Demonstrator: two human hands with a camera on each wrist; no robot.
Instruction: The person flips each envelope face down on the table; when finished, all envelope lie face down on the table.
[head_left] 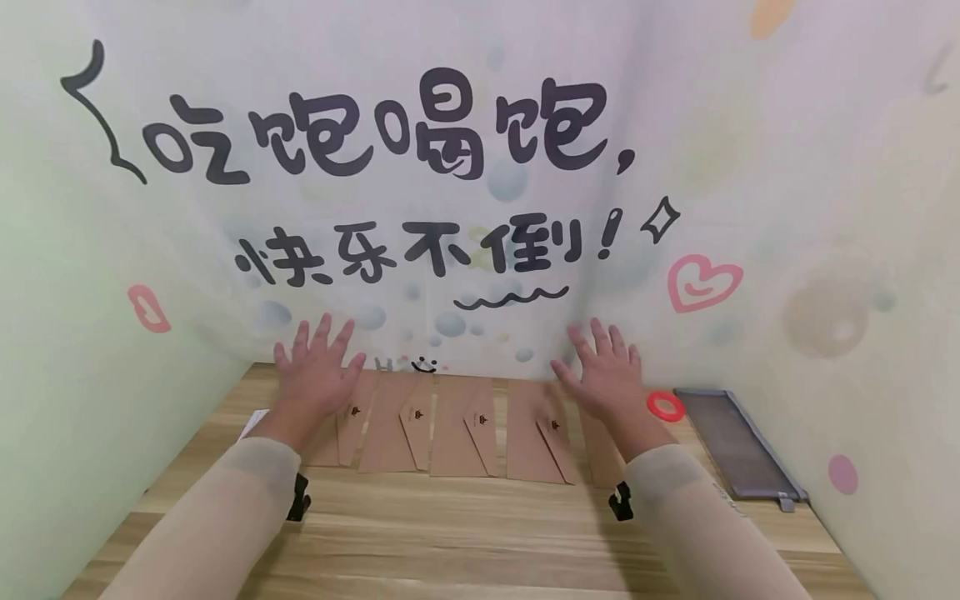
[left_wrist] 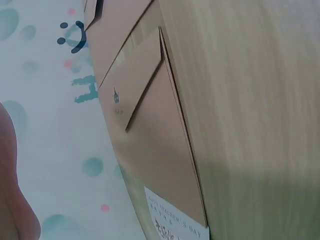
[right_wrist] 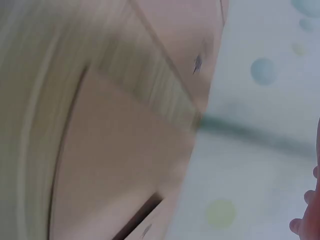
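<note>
My left hand (head_left: pixel 315 379) is held out with fingers spread over the left end of a row of brown paper envelopes (head_left: pixel 390 429), holding nothing. Over the right end of that row, my right hand (head_left: pixel 607 379) is spread the same way, also empty. Several envelopes lie side by side, each with a pointed flap and a small dark print. The leftmost envelope (left_wrist: pixel 160 135) shows fully in the left wrist view, while in the head view the hand and wrist hide part of it. A white printed card (left_wrist: pixel 175 212) sticks out beside it.
A red ring (head_left: pixel 666 406) lies right of my right hand. Beyond it is a dark mesh pouch (head_left: pixel 738 446) with grey edging, near the right wall. A white printed curtain (head_left: pixel 480 333) closes off the back of the wooden table (head_left: pixel 450 533).
</note>
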